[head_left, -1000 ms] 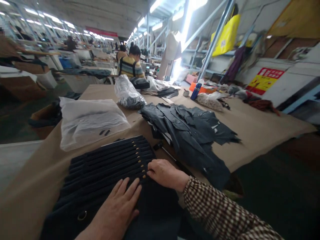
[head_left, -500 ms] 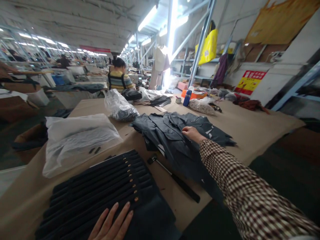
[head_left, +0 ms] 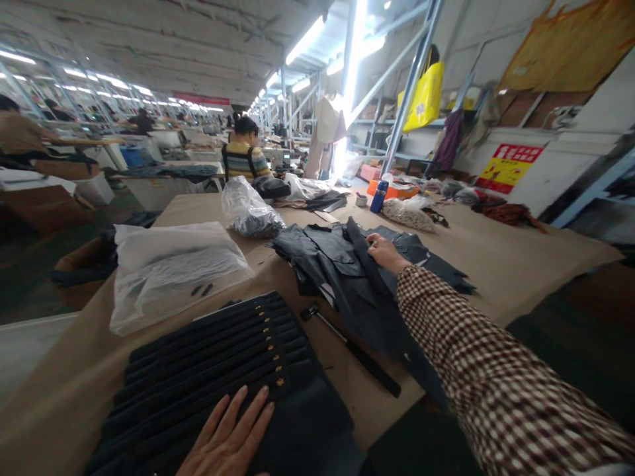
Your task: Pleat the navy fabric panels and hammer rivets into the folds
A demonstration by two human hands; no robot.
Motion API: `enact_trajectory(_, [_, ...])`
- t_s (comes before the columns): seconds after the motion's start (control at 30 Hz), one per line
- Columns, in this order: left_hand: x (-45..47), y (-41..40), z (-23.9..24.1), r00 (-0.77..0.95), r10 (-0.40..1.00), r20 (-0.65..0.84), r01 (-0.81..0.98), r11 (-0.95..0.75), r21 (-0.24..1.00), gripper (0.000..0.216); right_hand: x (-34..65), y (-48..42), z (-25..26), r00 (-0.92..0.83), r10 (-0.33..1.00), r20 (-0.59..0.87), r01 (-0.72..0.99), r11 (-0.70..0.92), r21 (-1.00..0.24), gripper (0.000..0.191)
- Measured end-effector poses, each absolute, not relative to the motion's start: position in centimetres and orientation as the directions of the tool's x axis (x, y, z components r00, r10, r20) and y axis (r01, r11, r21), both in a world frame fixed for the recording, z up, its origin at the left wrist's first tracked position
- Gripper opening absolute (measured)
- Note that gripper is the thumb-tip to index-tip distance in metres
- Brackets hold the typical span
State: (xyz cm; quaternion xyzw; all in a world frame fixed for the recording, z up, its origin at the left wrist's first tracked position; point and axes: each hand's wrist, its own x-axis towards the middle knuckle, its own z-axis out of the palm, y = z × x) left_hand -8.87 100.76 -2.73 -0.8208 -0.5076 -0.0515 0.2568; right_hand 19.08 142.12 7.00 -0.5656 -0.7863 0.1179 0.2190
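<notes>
My left hand (head_left: 229,437) lies flat, fingers spread, on a stack of dark navy fabric pieces (head_left: 208,370) with a row of small gold studs, at the near edge of the table. My right hand (head_left: 383,252), in a brown checked sleeve, reaches out over a pile of dark grey cut fabric pieces (head_left: 357,271) and pinches a long strip of it, lifting its edge. A black-handled hammer (head_left: 350,347) lies on the table between the two piles.
The brown paper-covered table (head_left: 496,264) also carries clear plastic bags (head_left: 173,264), a bagged bundle (head_left: 251,211), a blue bottle (head_left: 378,196) and an orange tray (head_left: 394,190). A person in a striped top (head_left: 245,158) sits beyond the far end. Metal racks stand to the right.
My right hand left the navy stack, reached to the grey pile and now pinches and lifts a strip. My left hand stays flat on the navy stack.
</notes>
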Motion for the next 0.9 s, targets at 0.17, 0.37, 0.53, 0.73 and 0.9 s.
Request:
enact_trajectory(0.17, [-9.2,101.4,-1.8,0.432,0.816,0.384,0.901,-0.403,-0.159,0.061,18.7,137.1,12.7,-0.347,0.883,0.316,0.642,0.469,-0.607,0.035])
enact_trajectory(0.37, [-7.6,101.3,10.4,0.067,0.785,0.616,0.872,-0.347,0.346,0.031,15.2,125.4,18.1,-0.753,0.419,0.507,0.454,0.889,-0.059,0.016])
enact_trajectory(0.53, [-6.0,100.2,18.6,0.158,0.769,0.619,0.981,-0.194,-0.009,0.039,11.8,116.1,21.3,-0.895,0.086,0.438,0.266,0.891,0.369,0.03])
enact_trajectory(0.73, [-8.3,95.8,18.3,0.03,0.917,0.398,0.967,-0.128,0.22,0.033,11.4,111.4,20.6,-0.906,0.217,0.362,0.122,0.956,-0.266,0.014])
enact_trajectory(0.9, [-12.0,95.4,14.1,-0.065,0.995,-0.079,0.93,0.089,0.358,0.042,12.3,113.8,11.9,-0.948,0.316,-0.043,0.261,0.69,-0.675,0.027])
